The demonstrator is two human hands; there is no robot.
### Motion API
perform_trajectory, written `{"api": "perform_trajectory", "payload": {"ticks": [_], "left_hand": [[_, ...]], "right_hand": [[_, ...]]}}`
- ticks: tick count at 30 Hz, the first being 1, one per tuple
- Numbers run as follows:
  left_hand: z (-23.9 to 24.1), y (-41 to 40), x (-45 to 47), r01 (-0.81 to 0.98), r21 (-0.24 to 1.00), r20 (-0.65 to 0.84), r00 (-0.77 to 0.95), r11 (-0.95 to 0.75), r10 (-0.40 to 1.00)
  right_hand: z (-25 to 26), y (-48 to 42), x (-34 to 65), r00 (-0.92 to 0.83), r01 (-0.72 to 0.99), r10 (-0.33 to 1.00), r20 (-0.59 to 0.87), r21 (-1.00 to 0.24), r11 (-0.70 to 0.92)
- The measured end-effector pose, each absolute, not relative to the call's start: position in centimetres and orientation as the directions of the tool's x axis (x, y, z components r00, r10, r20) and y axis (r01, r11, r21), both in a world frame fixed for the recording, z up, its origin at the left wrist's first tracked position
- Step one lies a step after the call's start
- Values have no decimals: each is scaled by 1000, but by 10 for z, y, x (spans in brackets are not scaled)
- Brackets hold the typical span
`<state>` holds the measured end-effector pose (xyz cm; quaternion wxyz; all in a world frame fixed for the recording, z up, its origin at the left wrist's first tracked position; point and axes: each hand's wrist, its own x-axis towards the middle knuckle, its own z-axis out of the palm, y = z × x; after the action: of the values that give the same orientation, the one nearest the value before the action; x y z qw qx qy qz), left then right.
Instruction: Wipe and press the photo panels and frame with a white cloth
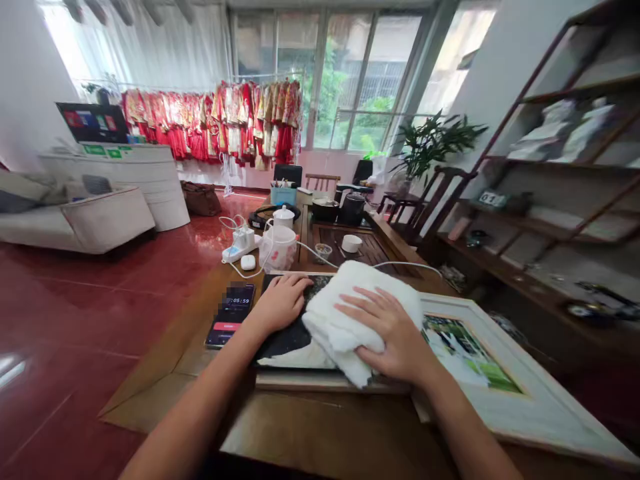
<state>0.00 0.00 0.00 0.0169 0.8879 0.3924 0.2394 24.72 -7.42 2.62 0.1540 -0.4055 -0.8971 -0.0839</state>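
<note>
Head view: one wooden table, supporting one dark panel laid flat; on it, one white towel, apparently pressed down by the spread, unclosed right hand; one left hand, fingers extended, ungrasping, seemingly steadying the panel.

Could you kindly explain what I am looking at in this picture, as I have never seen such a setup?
There is no robot here: a camera worn on a person's head looks forward and down at two bare hands. The left hand rests on a flat, dark panel with a pale shape. The right hand is spread over a bunched white fluffy cloth on that panel. On the brown wooden table, a dark-screened phone lies to the left, and a white-framed picture with a green scene to the right.
</note>
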Motion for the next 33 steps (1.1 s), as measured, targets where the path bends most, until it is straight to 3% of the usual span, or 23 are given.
{"api": "perform_trajectory", "payload": {"ticks": [7, 17, 27, 33], "left_hand": [[5, 0, -5, 683, 225, 404, 583, -695, 705], [5, 0, -7, 686, 223, 409, 579, -693, 705], [0, 5, 3, 684, 227, 414, 576, -693, 705], [0, 3, -3, 682, 232, 408, 579, -693, 706]], "right_hand": [[31, -82, 224, -692, 688, 659, 294, -7, 725], [26, -69, 266, -516, 836, 748, 418, 54, 546], [29, -79, 233, -691, 691, 652, 310, 19, 723], [27, -73, 249, -605, 767, 710, 360, 24, 641]]}}
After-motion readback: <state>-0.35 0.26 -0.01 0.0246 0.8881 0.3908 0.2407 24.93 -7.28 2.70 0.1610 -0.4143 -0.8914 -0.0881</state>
